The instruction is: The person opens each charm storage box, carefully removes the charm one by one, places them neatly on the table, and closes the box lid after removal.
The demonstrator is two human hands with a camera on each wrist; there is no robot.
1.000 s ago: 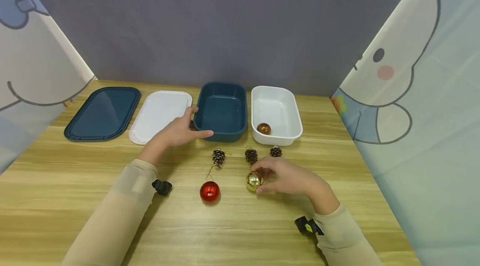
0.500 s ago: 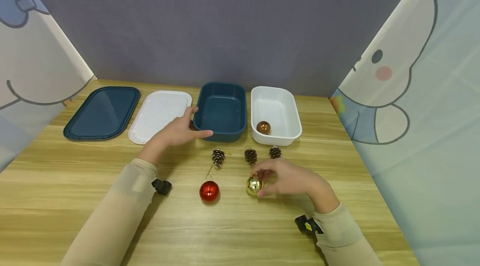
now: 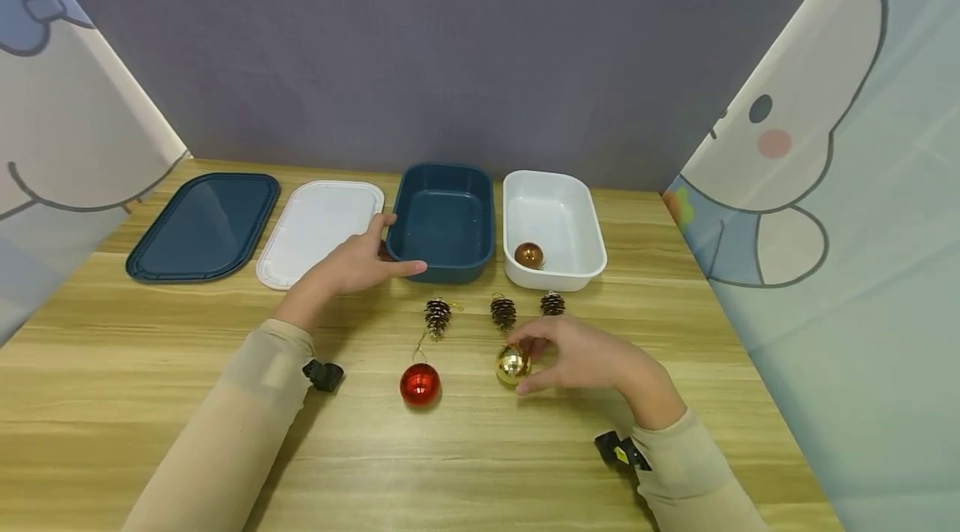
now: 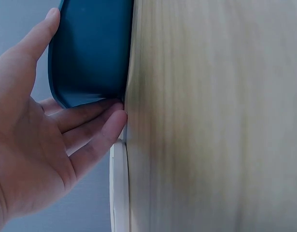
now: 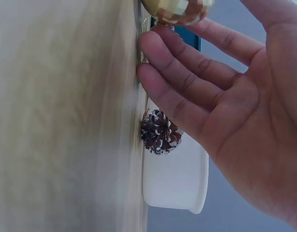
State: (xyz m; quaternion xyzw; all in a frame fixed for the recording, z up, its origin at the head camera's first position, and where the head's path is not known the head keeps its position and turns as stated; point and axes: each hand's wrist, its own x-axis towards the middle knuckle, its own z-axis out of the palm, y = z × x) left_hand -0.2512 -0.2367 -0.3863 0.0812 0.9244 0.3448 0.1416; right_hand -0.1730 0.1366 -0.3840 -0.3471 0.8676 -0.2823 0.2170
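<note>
My left hand [image 3: 352,263] rests at the near left corner of the dark blue container [image 3: 442,223], its thumb along the front and its fingers against the left side. In the left wrist view, those fingers are fairly straight beside the container's wall [image 4: 90,53]. With thumb and index finger curved round it, my right hand [image 3: 581,355] holds a shiny gold bauble [image 3: 512,365] low over the table. The right wrist view cuts off the bauble's top [image 5: 177,7]. A red bauble [image 3: 420,384] with a loop lies to the left.
Three pine cones lie in a row: a left one [image 3: 437,316], a middle one [image 3: 502,313] and a right one [image 3: 552,303]. Behind stands a white container [image 3: 551,211] with a brown bauble [image 3: 528,255] inside. A blue lid [image 3: 206,225] and a white lid [image 3: 322,223] lie left.
My right hand and the gold bauble have shifted slightly to the right. The left hand stays at the blue container.
</note>
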